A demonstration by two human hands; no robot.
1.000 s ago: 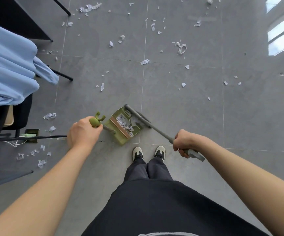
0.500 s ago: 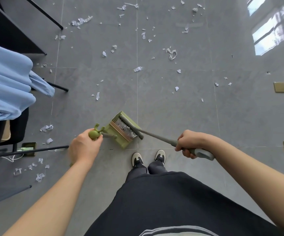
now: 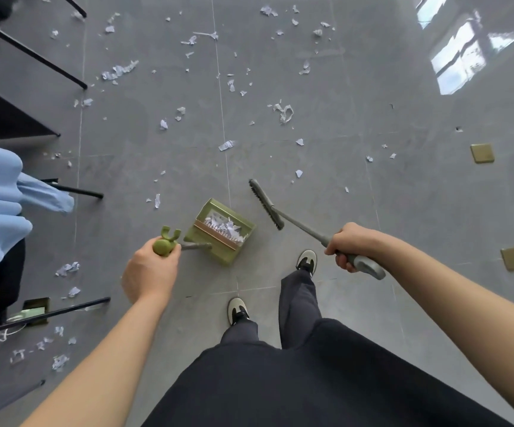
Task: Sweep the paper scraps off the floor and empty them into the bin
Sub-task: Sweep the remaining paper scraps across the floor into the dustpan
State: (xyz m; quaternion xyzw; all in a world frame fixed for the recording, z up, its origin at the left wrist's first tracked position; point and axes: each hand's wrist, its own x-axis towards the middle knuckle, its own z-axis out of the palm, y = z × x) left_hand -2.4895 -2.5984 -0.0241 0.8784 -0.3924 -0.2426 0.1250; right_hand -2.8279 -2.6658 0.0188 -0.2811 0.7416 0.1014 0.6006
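My left hand (image 3: pixel 151 269) grips the green handle of a long-handled green dustpan (image 3: pixel 223 234), which holds a heap of white paper scraps. My right hand (image 3: pixel 349 245) grips the grey handle of a broom (image 3: pixel 266 203); its brush head hangs to the right of the dustpan, apart from it. Several paper scraps (image 3: pixel 283 112) lie scattered over the grey tiled floor ahead, and more scraps (image 3: pixel 67 268) lie at the left under the furniture. No bin is in view.
Black table legs (image 3: pixel 30 53) and a chair draped with a light blue garment (image 3: pixel 0 204) stand at the left. A floor socket with a plug (image 3: pixel 33 311) lies at lower left. Two brass floor plates (image 3: pixel 482 153) sit at the right. My feet (image 3: pixel 306 261) stand just behind the dustpan.
The broom head has come out of the dustpan and swung to the right. My right foot has stepped forward, and the view has shifted ahead over the floor.
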